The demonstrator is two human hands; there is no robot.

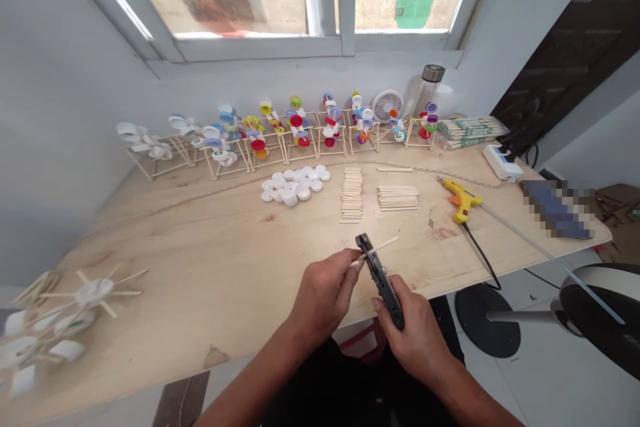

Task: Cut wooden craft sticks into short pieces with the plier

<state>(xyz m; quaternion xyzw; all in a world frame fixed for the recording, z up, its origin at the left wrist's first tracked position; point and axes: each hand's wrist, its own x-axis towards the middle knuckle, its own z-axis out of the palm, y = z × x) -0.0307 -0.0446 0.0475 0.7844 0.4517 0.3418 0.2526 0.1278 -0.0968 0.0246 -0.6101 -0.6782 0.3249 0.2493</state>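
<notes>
Well, nearest me are my two hands: my left hand point(323, 297) pinches one thin wooden stick point(384, 245), its fingers point(345, 267) closed firmly around the stick's end, while my right hand point(413, 340) wraps around the handles of one pair of black pliers point(383, 283). The pliers' jaws are closed on that stick, and everything is held over the front edge of the plywood table point(200, 240), with both wrists angled inward and my forearms rising from below. Beyond lie one pile of white bottle caps point(293, 185), two stacks of wooden sticks point(351, 193), and one yellow glue gun point(463, 199) to the right. One blurred cap-and-stick wheel point(93, 293) sits far left. Along the wall stand about nine stick frames with coloured caps point(300, 147), near one small white fan point(387, 105).
</notes>
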